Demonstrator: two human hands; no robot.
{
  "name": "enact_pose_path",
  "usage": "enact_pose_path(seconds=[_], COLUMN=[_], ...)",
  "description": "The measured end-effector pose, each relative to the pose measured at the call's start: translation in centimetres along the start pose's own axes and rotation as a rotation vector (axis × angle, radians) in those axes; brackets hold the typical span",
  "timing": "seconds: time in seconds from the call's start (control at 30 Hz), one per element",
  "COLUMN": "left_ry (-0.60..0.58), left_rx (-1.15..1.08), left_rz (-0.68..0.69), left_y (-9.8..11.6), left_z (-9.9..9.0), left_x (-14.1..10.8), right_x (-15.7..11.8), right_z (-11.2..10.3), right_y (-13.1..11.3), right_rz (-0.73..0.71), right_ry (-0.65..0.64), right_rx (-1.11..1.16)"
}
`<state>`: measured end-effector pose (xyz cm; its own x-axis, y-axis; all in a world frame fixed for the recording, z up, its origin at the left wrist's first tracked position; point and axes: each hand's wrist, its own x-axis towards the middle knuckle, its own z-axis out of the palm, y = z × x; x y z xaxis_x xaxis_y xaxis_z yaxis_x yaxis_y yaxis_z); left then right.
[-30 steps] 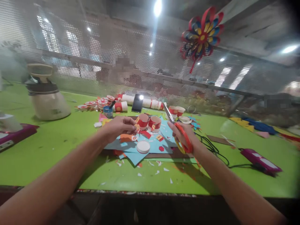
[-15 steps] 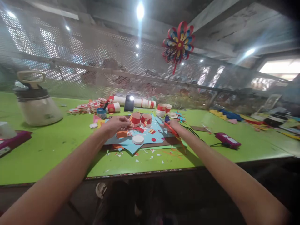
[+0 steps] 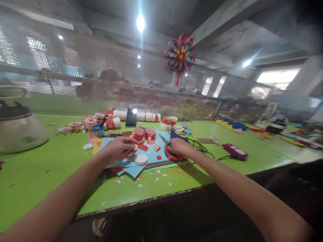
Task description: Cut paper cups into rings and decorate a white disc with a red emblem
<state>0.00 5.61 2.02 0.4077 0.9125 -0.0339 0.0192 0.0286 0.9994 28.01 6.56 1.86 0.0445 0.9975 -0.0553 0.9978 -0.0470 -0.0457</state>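
Note:
My right hand (image 3: 178,147) is closed at the red-handled scissors (image 3: 169,153), whose blades point away to the left over the light blue paper sheets (image 3: 128,165). My left hand (image 3: 120,147) is pinched, with a small yellowish paper piece (image 3: 135,147) at its fingertips. Two red-and-white paper cup rings (image 3: 138,135) stand just beyond that hand. A round white lid (image 3: 141,159) lies on the paper in front of it. Small red cut-outs (image 3: 158,157) lie between the hands. Right beside the scissors is a dark blue item (image 3: 178,135) with black cord.
A blue jar (image 3: 98,130) with a brush, a phone (image 3: 131,117) and a row of stacked cups (image 3: 148,116) stand behind. A purple device (image 3: 235,151) lies at right, a large pale container (image 3: 19,131) at left. Paper scraps (image 3: 165,175) litter the front.
My right hand has lowered the scissors onto the paper; their red handles now lie flatter. My left hand stays pinched over the paper. The view has shifted to the right.

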Motion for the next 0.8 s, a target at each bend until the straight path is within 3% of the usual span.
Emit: enact_pose_path(seconds=[0.1,0.2,0.43,0.7,0.8], left_ry=[0.000,0.002,0.050,0.090,0.104], left_rx=[-0.002,-0.001,0.016,-0.007,0.108], left_rz=[-0.015,-0.027,-0.032,-0.081,-0.066], left_y=[-0.2,-0.4,-0.1,-0.6,-0.3], left_z=[0.0,0.0,0.4,0.6,0.8], left_x=[0.0,0.2,0.2,0.3,0.2], right_x=[-1.1,-1.4,1.1,6.4,7.5], right_z=[-0.7,-1.9,-3.0,-0.4,0.6], right_y=[0.4,2.5,8.6,7.9,8.3], right_rz=[-0.051,-0.073,0.087,0.012,-0.002], right_ry=[0.060,0.148,0.287,0.205,0.163], right_rx=[-0.041,-0.032,-0.010,-0.065,-0.095])
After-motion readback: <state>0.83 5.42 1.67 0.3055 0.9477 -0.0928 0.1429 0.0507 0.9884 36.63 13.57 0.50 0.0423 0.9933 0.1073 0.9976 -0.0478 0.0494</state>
